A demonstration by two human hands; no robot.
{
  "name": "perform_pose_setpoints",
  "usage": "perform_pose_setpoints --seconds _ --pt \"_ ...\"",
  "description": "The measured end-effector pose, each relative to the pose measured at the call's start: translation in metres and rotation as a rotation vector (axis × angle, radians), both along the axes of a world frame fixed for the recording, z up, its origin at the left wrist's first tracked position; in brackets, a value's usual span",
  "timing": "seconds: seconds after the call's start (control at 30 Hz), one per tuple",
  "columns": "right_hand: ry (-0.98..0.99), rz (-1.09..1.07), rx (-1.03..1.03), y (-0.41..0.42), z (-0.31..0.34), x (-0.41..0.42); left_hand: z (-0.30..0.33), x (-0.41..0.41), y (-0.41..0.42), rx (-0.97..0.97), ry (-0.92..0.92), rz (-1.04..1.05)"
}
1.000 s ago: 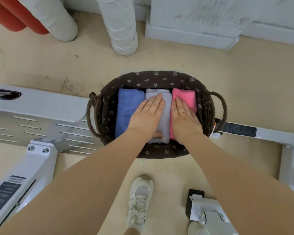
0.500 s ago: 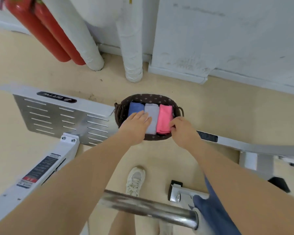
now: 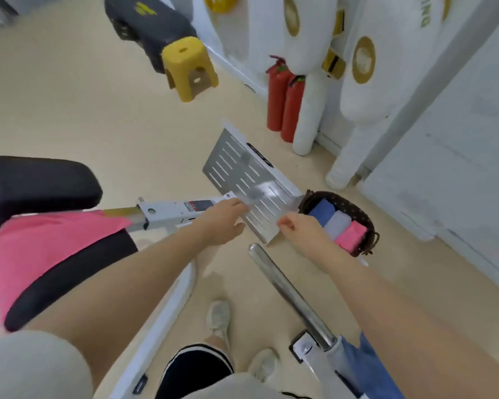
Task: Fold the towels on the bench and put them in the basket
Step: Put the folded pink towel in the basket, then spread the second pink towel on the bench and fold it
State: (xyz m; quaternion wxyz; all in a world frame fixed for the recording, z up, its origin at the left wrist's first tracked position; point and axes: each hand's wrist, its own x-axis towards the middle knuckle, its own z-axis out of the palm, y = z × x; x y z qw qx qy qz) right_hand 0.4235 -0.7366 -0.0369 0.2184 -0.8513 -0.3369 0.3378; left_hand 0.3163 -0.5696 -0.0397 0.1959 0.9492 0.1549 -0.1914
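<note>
A dark brown dotted basket (image 3: pixel 355 207) stands on the floor at the right. Inside it lie three folded towels side by side: a blue towel (image 3: pixel 323 210), a pale lilac towel (image 3: pixel 339 224) and a pink towel (image 3: pixel 352 237). My left hand (image 3: pixel 224 220) hovers over the metal footplate, left of the basket, fingers loosely apart and empty. My right hand (image 3: pixel 298 230) is at the basket's near left rim, fingers curled, holding nothing. An unfolded pink towel (image 3: pixel 41 246) lies on the black bench pad (image 3: pixel 38 185) at the left. A blue cloth (image 3: pixel 366 367) hangs at the lower right.
A slotted metal footplate (image 3: pixel 248 180) and white machine frame (image 3: pixel 167 211) lie between the bench and the basket. A chrome bar (image 3: pixel 288 295) runs toward me. Two red fire extinguishers (image 3: pixel 284 108), white punching bags and a yellow stool (image 3: pixel 189 67) stand behind. My shoes are below.
Both hands have lifted out of the basket and drawn back to the left. The view has swung left and pulled away, bringing the bench with the pink towel into sight.
</note>
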Motion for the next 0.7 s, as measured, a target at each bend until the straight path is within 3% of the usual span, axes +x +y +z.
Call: perform_pose_setpoints --seconds 0.2,0.43,0.7 --pt "-0.012 0.272 0.067 0.078 0.038 -0.080 0.044 -0.126 0.040 0.080 -0.010 0.210" --pt "0.004 0.449 0.092 0.141 0.051 -0.167 0.040 -0.236 0.079 0.122 0.017 0.487" --pt "0.002 0.475 0.077 0.228 0.042 -0.252 0.023 -0.321 0.165 0.206 0.002 0.580"
